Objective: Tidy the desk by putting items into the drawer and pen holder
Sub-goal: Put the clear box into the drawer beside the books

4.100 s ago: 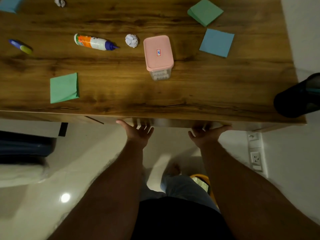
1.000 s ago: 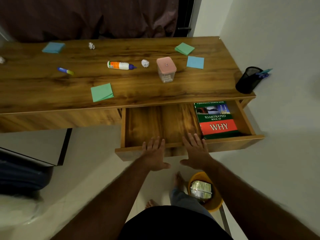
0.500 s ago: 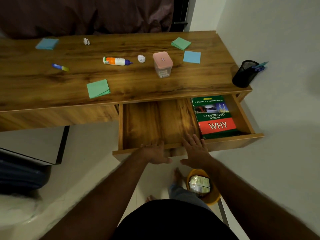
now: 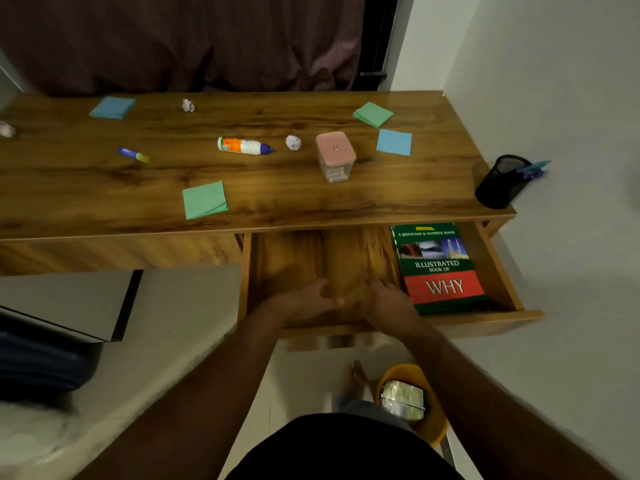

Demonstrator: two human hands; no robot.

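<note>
**Both hands reaching into the open drawer**

The drawer (image 4: 498, 271) is standing pulled out beneath the counter (image 4: 311, 199), with a green-and-red book (image 4: 440, 268) lying at its right end. The left hand (image 4: 304, 301) and right hand (image 4: 388, 299), resting on the drawer's front edge half a second ago, are now extending over its bare wooden floor, close together; each grip is loosely spread and holding nothing. On the counter, unmoved, are lying a glue bottle (image 4: 244, 146), a pink-lidded box (image 4: 335, 155), a marker (image 4: 134, 154), sticky-note pads and paper balls. The mesh pen holder (image 4: 498, 181) is standing at the right corner.
</note>
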